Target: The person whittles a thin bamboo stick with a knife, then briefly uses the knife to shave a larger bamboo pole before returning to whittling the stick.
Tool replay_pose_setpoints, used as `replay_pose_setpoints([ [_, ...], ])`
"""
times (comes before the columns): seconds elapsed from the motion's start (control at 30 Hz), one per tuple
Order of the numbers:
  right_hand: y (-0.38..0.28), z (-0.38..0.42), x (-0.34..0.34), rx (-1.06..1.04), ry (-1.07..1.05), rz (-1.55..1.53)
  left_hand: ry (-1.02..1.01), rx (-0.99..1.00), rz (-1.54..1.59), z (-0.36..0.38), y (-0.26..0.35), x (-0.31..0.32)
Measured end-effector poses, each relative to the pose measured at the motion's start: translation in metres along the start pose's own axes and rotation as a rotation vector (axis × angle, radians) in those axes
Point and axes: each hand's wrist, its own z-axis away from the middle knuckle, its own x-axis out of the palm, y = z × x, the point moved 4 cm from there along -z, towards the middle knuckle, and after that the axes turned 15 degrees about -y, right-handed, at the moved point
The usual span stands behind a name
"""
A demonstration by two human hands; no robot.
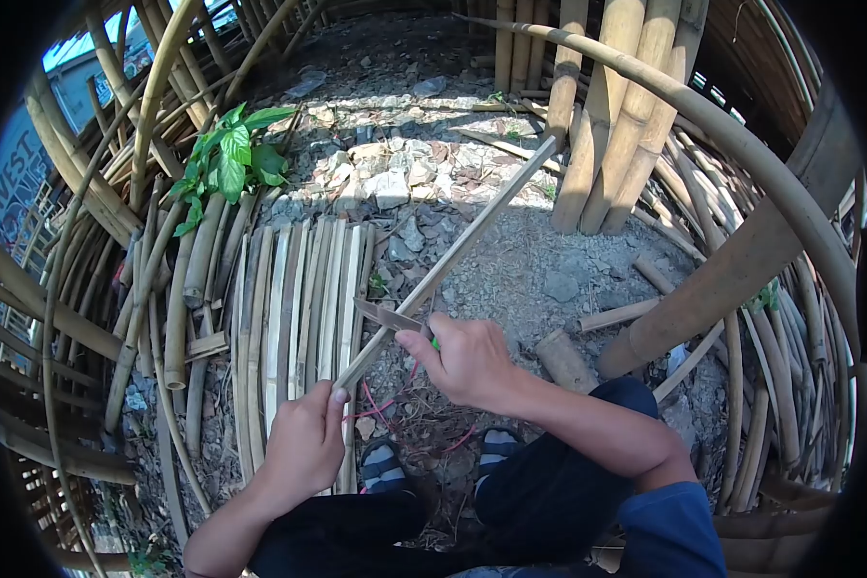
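Note:
A long split bamboo strip (477, 226) slants from the lower left up to the right. My left hand (305, 435) is closed round its lower end, thumb on top. In my right hand (467, 361) is a knife (392, 316), its handle mostly hidden by my fingers. The knife's blade lies across the strip, a little above my left hand. Beside and under the strip's lower part, a row of several split bamboo strips (303, 299) lies side by side on the ground.
Thick bamboo poles (636, 106) stand at the upper right, and a curved pole (684, 91) arches over the right side. More poles are piled left and right. A leafy plant (231, 154) grows at the left. A short bamboo piece (564, 360) lies near my right forearm.

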Motion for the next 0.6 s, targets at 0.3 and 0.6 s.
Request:
replay_pose_setpoints([
  [0.3, 0.011, -0.009, -0.02, -0.02, 0.029, 0.19, 0.034, -0.006, -0.027, 0.002, 0.012, -0.002],
  [0.6, 0.019, -0.011, -0.021, -0.05, 0.098, 0.33, 0.106, 0.06, -0.134, 0.002, 0.007, -0.001],
])
